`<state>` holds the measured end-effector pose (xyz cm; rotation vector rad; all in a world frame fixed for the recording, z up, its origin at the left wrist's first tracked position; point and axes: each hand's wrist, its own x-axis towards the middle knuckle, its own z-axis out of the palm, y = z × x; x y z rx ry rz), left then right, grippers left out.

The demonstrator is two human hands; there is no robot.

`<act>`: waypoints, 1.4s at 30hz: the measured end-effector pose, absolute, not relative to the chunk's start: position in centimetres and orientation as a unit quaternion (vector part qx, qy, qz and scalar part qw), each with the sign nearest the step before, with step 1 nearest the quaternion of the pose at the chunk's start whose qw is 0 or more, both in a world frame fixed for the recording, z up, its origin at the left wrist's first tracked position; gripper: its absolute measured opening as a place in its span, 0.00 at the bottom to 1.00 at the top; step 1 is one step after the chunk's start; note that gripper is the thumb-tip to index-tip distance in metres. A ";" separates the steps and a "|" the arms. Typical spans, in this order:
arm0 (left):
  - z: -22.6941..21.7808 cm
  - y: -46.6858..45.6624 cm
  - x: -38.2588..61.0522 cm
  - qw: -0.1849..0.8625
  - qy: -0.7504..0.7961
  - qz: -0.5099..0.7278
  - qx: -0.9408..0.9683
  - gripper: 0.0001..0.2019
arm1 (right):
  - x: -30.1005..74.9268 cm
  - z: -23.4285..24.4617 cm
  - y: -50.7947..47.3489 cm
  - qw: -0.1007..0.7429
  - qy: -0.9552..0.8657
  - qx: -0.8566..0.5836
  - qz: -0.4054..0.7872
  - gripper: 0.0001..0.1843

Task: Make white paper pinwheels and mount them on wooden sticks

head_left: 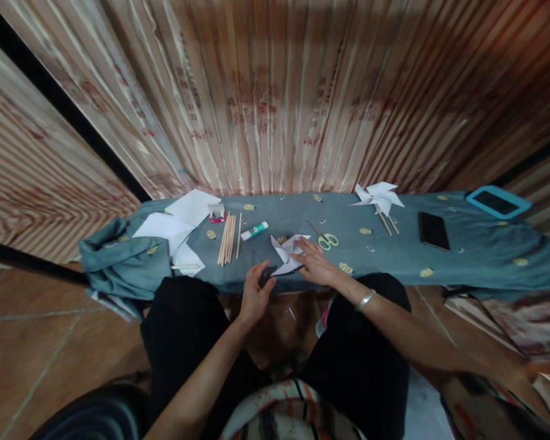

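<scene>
The left hand (255,292) curves with thumb and fingers apart beside the paper pinwheel (285,252) near the desk's (297,211) front edge; the right hand's (318,263) fingers lie on it, whether pinching I cannot tell. Beyond sit green-handled scissors (327,241) and a glue stick (255,231), then white blades (381,194) with two sticks (385,223).

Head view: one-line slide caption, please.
Right hand on a paper pinwheel, left hand beside it; glue stick, wooden sticks and scissors lie nearby.
</scene>
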<state>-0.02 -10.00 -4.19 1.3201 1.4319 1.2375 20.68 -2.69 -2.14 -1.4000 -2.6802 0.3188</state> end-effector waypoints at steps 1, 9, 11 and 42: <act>-4.2 -10.6 0.1 0.431 0.561 0.507 0.493 0.19 | 20.7 -2.1 -2.6 0.051 -0.880 -0.460 0.109 0.30; -3.5 -12.7 1.0 0.656 0.491 0.539 0.196 0.15 | 20.1 -2.9 -2.3 0.113 -0.862 -0.481 0.111 0.22; -3.2 -12.3 1.1 0.679 0.475 0.539 0.150 0.12 | 19.9 -3.3 -2.3 0.131 -0.856 -0.487 0.113 0.21; -0.2 -3.3 0.9 0.738 0.427 0.441 0.280 0.15 | 17.7 -1.6 -4.8 0.264 -0.860 -0.434 0.054 0.26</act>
